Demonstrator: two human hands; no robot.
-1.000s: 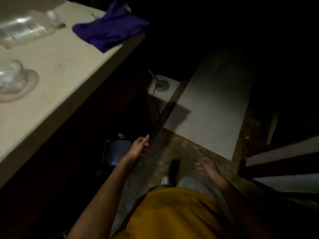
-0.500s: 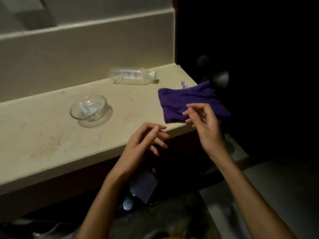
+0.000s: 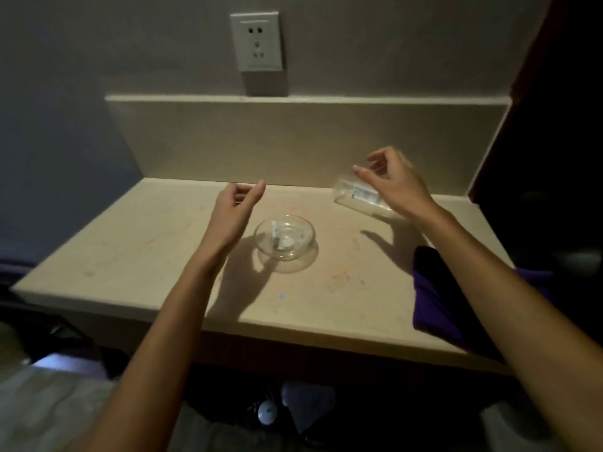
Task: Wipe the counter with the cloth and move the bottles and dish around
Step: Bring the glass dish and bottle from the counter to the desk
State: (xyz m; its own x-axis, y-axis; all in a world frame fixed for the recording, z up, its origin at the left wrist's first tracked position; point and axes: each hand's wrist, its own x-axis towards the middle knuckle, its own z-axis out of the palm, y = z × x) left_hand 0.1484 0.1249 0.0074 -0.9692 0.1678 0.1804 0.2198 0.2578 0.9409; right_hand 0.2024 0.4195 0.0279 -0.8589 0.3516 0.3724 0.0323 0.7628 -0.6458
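Both bare arms reach forward over the beige surface (image 3: pixel 146 243), which has a raised back panel and faint coloured marks on its top.

The left hand (image 3: pixel 233 212) is above the middle of the surface, just left of the glass dish (image 3: pixel 284 238). Its fingers (image 3: pixel 257 189) are loosely curled and a little apart, and they hold nothing. The hand throws a dark shadow on the surface under it, and this shadow reaches the left edge of the dish.

The dish is clear and round, and it stands upright near the middle of the surface. Something small and pale lies inside it, but it is too unclear to say what it is.

The right hand (image 3: pixel 396 184) is above the plastic bottle (image 3: pixel 357 199) at the back right of the surface. Its fingers are spread and bent with open space between them, and they do not close on the bottle. Whether the palm touches the bottle cannot be told. The bottle is clear with a label, and it lies on its side near the back panel.

The purple cloth (image 3: pixel 434 298) lies at the front right of the surface, partly hidden under the right forearm, well apart from the dish.

On the wall above the back panel is a white socket (image 3: pixel 256 40).
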